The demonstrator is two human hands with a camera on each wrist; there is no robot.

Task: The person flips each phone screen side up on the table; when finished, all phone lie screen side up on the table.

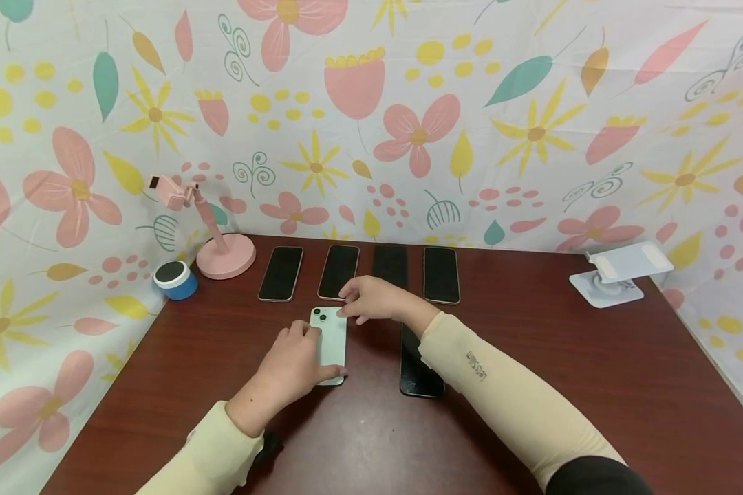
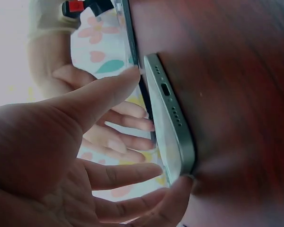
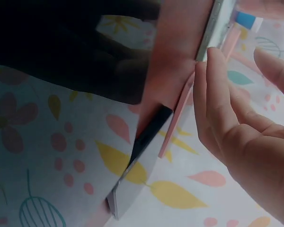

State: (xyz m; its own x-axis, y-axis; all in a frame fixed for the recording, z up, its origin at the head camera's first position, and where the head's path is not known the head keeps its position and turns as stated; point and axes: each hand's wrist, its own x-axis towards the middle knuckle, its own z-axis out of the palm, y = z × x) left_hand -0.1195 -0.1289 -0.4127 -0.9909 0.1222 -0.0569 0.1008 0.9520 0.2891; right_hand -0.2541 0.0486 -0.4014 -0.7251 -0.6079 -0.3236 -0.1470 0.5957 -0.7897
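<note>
A mint-green phone [image 1: 331, 347] lies back up on the table, its two-lens camera at the far left corner. My left hand [image 1: 291, 361] spans its near half and holds it, thumb by the near right corner and fingers at the left edge. In the left wrist view, the little finger meets a corner of the phone's port end [image 2: 173, 111]. At the far right corner hovers my right hand [image 1: 374, 299], fingers almost straight; contact cannot be told. In the right wrist view the right hand [image 3: 251, 137] grips nothing.
Several dark-screened phones, including one [image 1: 281, 273] at the left, form a row along the back. Under my right forearm lies another black phone [image 1: 420, 371]. A pink stand [image 1: 225, 256] and blue round jar [image 1: 176, 280] stand back left, a white stand [image 1: 607, 289] back right.
</note>
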